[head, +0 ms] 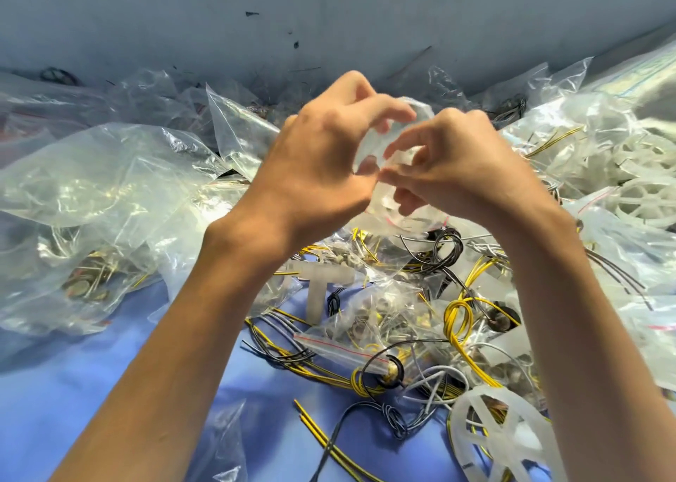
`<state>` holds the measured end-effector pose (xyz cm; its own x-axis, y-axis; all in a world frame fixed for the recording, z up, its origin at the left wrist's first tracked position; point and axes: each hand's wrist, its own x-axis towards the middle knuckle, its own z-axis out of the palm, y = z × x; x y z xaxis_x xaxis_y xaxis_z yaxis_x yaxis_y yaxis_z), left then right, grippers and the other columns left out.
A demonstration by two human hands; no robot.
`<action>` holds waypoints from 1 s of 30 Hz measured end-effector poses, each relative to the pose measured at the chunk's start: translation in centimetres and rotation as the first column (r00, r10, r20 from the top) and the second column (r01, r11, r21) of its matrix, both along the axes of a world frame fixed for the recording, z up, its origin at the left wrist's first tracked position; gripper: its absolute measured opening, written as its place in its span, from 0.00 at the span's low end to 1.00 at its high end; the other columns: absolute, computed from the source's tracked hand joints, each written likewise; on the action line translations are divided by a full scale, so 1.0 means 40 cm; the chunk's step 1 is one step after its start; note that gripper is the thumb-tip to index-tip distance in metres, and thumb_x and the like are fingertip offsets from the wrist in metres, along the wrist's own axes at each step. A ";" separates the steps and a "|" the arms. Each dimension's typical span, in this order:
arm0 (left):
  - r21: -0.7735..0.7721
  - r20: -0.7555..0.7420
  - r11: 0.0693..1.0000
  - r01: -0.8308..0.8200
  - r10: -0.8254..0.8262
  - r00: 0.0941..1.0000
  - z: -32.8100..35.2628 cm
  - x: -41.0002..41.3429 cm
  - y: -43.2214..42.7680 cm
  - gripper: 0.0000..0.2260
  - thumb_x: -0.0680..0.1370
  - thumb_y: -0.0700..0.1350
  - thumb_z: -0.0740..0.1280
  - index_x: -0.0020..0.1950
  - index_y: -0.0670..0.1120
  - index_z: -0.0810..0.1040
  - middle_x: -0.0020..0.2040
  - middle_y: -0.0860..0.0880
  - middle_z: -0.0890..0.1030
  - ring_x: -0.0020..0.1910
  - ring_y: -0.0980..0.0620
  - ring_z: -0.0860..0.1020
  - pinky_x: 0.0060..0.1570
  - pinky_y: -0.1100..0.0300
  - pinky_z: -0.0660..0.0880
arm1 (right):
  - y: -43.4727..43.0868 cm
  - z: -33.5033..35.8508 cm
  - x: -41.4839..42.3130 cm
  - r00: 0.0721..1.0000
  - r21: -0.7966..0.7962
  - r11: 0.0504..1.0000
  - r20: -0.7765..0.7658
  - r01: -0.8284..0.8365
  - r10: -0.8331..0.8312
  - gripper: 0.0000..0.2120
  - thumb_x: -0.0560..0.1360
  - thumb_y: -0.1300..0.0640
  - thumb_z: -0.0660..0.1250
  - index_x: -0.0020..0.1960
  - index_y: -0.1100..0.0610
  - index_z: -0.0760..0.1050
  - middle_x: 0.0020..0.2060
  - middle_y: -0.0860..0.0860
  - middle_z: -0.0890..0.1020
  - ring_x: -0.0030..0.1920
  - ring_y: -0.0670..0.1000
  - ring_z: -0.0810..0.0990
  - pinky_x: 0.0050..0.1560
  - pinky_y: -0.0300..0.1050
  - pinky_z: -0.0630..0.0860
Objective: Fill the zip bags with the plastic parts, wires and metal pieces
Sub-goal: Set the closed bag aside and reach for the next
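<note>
Tabletop (109,390): blue and crowded right to the back. Anything dropped from the raised hands would likely vanish into the clutter.
Bag heap (109,174): clear, crumpled bags piled at the left and rear, some already holding things. The left forearm crosses its near edge, so lowering that arm carelessly could drag bags along.
Wires (453,320): yellow, black and grey, knotted together directly below the hands. Pulling one will probably lift its neighbours, and stiff cut ends could pierce thin film.
Left hand (314,166): raised, fingers curled, pinching one side of the zip bag. If the pinch slackens, the mouth may fold closed.
Right hand (464,174): level with the left, fingertips pinching the same bag's other side. I cannot tell whether it also holds a part.
Plastic wheel (490,434): white and spoked, at the near right, lying over wires. It looks wide for a small bag, and forcing it in could split a seam.
Zip bag (387,214): held in the air between both hands, above the wires. Its red zip line shows at the lower edge, so the mouth may face downward and contents could slide out. What is inside is blurred.
T-piece (316,291): pale plastic, on the tabletop under the left wrist, partly under film and easy to overlook.
Metal pieces (87,280): small dark discs inside a bag at the left. Loose ones could roll away.
</note>
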<state>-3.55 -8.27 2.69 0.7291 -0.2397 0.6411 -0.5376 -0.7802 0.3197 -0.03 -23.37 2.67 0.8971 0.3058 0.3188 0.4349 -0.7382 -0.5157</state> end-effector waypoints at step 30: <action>-0.027 -0.117 0.884 -0.466 0.461 0.880 -0.012 0.049 0.097 0.21 0.74 0.44 0.65 0.67 0.50 0.72 0.62 0.47 0.73 0.60 0.43 0.73 0.57 0.53 0.68 | 0.064 -0.037 -0.045 0.768 -0.455 0.652 -0.545 -0.607 0.335 0.12 0.72 0.41 0.68 0.53 0.41 0.81 0.55 0.42 0.81 0.54 0.46 0.79 0.58 0.49 0.75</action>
